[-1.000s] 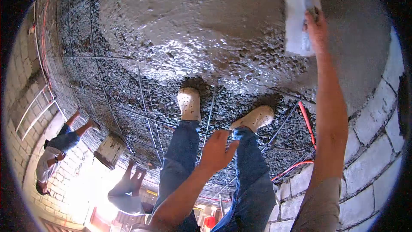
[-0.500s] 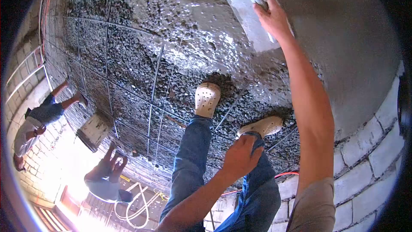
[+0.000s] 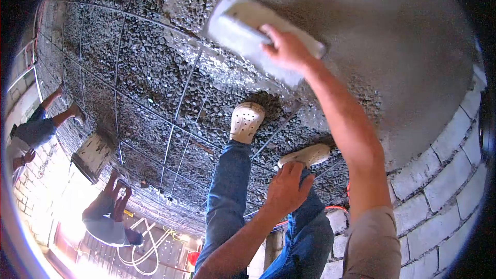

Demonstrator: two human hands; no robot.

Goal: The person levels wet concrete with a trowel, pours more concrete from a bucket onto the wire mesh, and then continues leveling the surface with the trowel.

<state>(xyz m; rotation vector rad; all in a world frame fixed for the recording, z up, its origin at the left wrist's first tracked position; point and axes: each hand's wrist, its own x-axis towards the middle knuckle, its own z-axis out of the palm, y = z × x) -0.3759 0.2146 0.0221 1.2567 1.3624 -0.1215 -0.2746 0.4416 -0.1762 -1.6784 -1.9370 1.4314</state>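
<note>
My right hand is wrapped round the handle of a wide flat trowel, which lies slantwise over the border between gravel and wet concrete. Smooth grey concrete spreads to the right of the trowel. My left hand rests on my bent knee in blue jeans, its fingers curled down over the denim. Dark gravel crossed by thin metal bars lies to the left and round my pale clogs.
A block wall curves along the lower right. At the left stand two people, one in dark shorts and one bending, near a stained bucket. Looped pale hose and orange cable show lower down.
My right hand has swung the trowel left and down, turning it to lie more crosswise. My left hand stays on the knee. The view has shifted slightly.
</note>
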